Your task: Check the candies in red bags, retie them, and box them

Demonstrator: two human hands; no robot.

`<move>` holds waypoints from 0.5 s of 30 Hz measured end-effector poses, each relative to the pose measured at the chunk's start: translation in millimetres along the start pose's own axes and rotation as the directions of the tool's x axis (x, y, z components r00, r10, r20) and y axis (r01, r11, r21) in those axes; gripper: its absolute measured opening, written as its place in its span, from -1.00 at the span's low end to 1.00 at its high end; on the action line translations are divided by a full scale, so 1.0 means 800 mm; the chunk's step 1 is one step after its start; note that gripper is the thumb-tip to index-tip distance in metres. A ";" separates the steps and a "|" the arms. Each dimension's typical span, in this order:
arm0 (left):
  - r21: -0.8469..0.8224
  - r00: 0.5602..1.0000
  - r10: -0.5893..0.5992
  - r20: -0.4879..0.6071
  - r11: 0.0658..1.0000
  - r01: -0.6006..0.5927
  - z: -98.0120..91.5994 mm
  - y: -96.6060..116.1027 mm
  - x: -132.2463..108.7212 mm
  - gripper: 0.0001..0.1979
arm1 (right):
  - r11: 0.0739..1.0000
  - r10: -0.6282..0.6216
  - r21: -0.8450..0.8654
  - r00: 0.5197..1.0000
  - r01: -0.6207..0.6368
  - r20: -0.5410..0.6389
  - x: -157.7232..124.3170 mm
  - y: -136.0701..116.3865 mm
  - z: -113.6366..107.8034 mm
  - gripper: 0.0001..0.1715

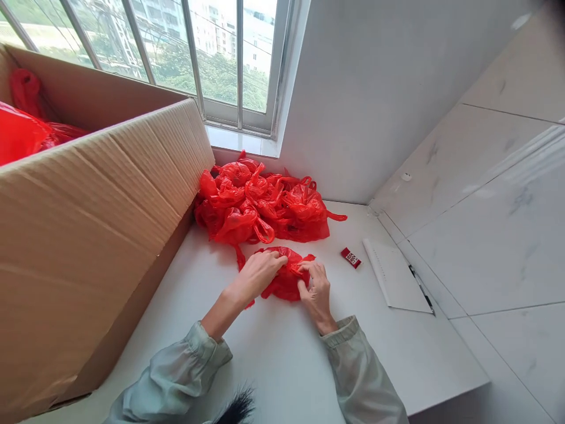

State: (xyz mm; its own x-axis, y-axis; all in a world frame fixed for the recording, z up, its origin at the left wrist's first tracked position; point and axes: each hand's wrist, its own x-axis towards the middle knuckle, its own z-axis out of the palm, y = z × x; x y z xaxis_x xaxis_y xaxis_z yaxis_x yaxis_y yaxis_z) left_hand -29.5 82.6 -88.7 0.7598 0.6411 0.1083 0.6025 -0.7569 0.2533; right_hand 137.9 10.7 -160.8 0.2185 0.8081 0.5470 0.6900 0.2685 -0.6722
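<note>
A crumpled red plastic bag [286, 287] lies on the white table between my two hands. My left hand [263, 268] reaches over it from the left, its fingers closed on the bag's upper part. From the right, my right hand [316, 288] has its thumb and fingers curled round the bag's right side, pinching the plastic. Just beyond is a heap of crumpled red plastic bags [265, 200], with several loop handles sticking out of it.
A tall cardboard box [110, 200] with red plastic bags [22, 132] inside stands at the left. To the right lie a small dark red packet [351, 258], a white notepad [395, 274] and a pen [422, 287] by the tiled wall. Behind is a barred window [220, 65].
</note>
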 end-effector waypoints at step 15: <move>-0.208 0.996 -0.086 0.034 0.974 0.091 -0.061 -0.052 -0.033 -0.84 | 0.986 0.156 0.079 0.985 -0.150 -0.076 -0.002 0.016 -0.022 -0.89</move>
State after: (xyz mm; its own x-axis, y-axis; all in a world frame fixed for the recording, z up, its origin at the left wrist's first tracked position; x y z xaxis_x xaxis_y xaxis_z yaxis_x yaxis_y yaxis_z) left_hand -86.3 103.2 -55.2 0.7132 0.6989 0.0538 0.6049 -0.6524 0.4566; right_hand 158.6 3.7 -161.5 0.3748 0.7981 0.4718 0.5929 0.1849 -0.7837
